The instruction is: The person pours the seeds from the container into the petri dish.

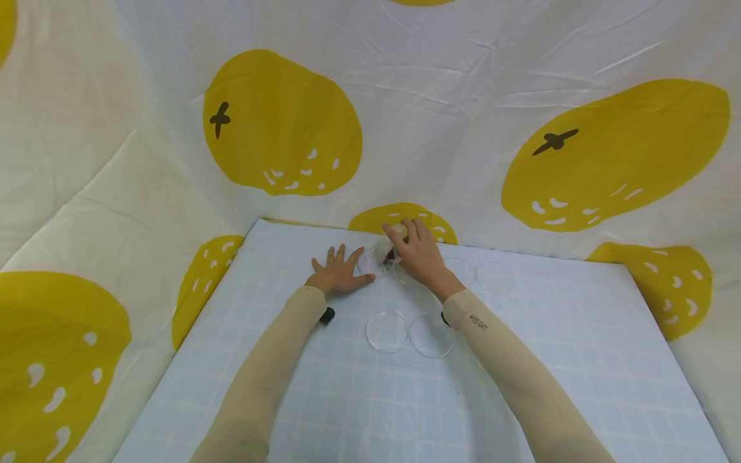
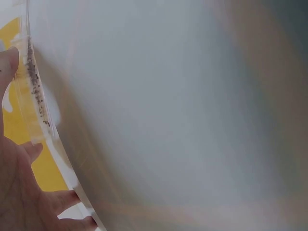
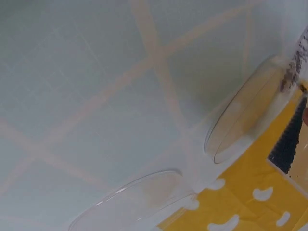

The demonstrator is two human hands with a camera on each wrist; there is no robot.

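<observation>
My right hand (image 1: 421, 257) grips a small clear container (image 3: 301, 166) of dark granules, tilted at the back of the table. Beneath it lies a clear round petri dish (image 1: 361, 270), with dark grains (image 2: 36, 86) scattered in it. My left hand (image 1: 338, 273) rests flat on the table at the dish's left, fingers spread, the thumb near or touching its rim. Only a fingertip of the right hand shows at the edge of the right wrist view. The hand partly hides the container in the head view.
Two clear dishes, a left one (image 1: 367, 331) and a right one (image 1: 431, 357), lie side by side nearer me. More clear dishes (image 1: 496, 291) lie right of my right hand. A white curtain (image 1: 428, 148) with yellow fruit prints hangs behind the pale checked tabletop (image 1: 359, 411).
</observation>
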